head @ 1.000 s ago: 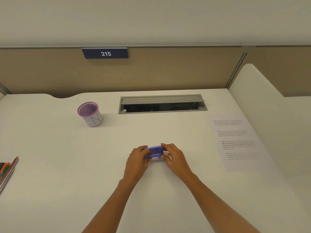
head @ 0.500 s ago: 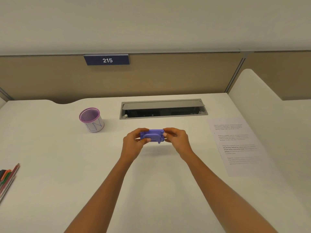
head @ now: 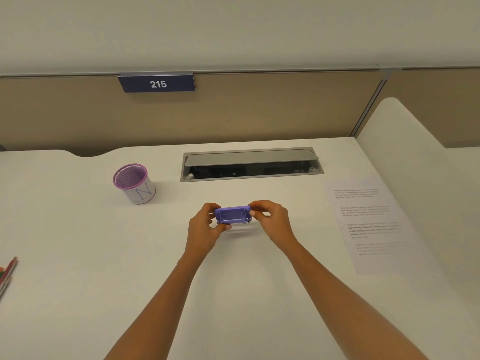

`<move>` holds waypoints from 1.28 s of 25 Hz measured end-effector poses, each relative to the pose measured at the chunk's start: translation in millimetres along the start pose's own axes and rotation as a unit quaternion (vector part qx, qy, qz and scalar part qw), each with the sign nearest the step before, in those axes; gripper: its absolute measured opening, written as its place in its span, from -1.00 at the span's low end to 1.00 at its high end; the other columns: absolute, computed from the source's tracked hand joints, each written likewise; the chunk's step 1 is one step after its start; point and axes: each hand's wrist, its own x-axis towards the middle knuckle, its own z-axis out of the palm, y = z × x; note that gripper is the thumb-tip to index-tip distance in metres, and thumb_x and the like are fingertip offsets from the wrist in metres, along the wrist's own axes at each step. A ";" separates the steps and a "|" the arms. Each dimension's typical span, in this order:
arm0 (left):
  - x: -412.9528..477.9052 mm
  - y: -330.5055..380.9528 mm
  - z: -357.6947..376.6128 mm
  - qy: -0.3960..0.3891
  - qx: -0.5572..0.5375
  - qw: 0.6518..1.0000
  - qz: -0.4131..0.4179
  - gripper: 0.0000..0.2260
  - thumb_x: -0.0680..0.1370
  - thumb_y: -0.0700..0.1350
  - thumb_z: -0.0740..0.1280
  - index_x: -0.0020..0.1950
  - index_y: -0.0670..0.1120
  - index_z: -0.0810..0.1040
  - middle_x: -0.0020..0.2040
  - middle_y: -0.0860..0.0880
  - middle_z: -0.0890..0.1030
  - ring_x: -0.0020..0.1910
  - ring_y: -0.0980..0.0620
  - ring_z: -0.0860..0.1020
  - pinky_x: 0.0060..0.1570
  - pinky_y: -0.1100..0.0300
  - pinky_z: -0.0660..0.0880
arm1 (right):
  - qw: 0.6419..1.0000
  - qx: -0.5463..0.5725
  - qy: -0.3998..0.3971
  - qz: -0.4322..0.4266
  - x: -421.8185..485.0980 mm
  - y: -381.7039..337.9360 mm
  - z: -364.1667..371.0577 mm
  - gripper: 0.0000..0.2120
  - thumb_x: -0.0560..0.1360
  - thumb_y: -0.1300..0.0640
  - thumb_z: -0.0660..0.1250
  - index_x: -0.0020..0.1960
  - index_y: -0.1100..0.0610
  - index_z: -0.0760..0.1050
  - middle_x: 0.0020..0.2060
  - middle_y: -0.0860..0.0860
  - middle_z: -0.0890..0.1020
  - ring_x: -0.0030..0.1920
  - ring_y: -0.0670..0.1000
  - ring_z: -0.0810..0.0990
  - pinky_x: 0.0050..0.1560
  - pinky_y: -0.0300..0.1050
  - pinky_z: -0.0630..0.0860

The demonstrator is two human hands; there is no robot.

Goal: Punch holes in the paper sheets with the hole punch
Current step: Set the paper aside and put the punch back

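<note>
A small purple hole punch [head: 232, 214] is held above the white desk [head: 78, 255], tilted so its flat underside faces me. My left hand [head: 204, 228] grips its left end and my right hand [head: 272, 220] grips its right end. A printed paper sheet [head: 368, 224] lies flat on the desk to the right, apart from both hands.
A purple-rimmed mesh pen cup [head: 135, 183] stands at the back left. An open grey cable tray [head: 250, 163] is set into the desk behind the hands. Coloured pencils [head: 6, 275] lie at the left edge. A white side panel [head: 415, 141] rises on the right.
Both hands lifted the hole punch off the desk and turned it so its underside faces me. In the last half second it has stayed almost still.
</note>
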 end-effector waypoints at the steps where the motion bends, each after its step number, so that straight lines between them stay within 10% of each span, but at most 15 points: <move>1: 1.8 -0.5 2.0 0.004 -0.006 1.000 0.001 -0.57 0.42 -0.17 0.50 0.23 -0.12 0.43 0.20 -0.11 0.59 0.15 -0.09 0.58 0.14 0.15 0.49 | 1.000 -0.002 0.003 -0.002 2.2 0.3 0.4 -0.78 0.53 0.21 0.35 0.16 0.17 0.60 0.09 0.09 0.67 -0.01 -0.08 0.57 0.13 -0.18 0.49; 20: 24.6 -15.0 11.8 0.028 -0.018 0.999 0.026 -0.55 0.46 -0.07 0.46 0.32 -0.08 0.47 0.20 -0.07 0.61 0.05 0.07 0.57 0.15 0.16 0.51 | 0.999 0.020 0.034 0.008 26.7 24.2 12.4 -0.75 0.53 0.17 0.35 0.19 0.17 0.59 0.12 0.07 0.66 0.06 -0.07 0.59 0.08 -0.33 0.47; 25: 62.4 11.1 6.3 0.029 -0.046 0.995 -0.080 -0.49 0.45 0.06 0.44 0.33 -0.15 0.49 0.21 -0.13 0.62 0.15 -0.10 0.61 0.20 0.06 0.49 | 0.990 0.074 0.062 0.102 66.1 4.6 7.8 -0.74 0.51 0.18 0.38 0.19 0.21 0.59 0.10 0.14 0.67 0.04 0.11 0.66 0.15 -0.02 0.59; 32: 118.5 26.9 21.2 -0.022 -0.058 0.986 -0.155 -0.54 0.47 0.05 0.42 0.26 -0.20 0.55 0.21 -0.18 0.60 0.15 -0.14 0.58 0.22 -0.04 0.52 | 0.968 0.082 0.109 0.211 107.9 4.9 -0.4 -0.76 0.51 0.17 0.39 0.12 0.27 0.61 0.05 0.19 0.67 -0.13 0.04 0.60 -0.07 -0.16 0.55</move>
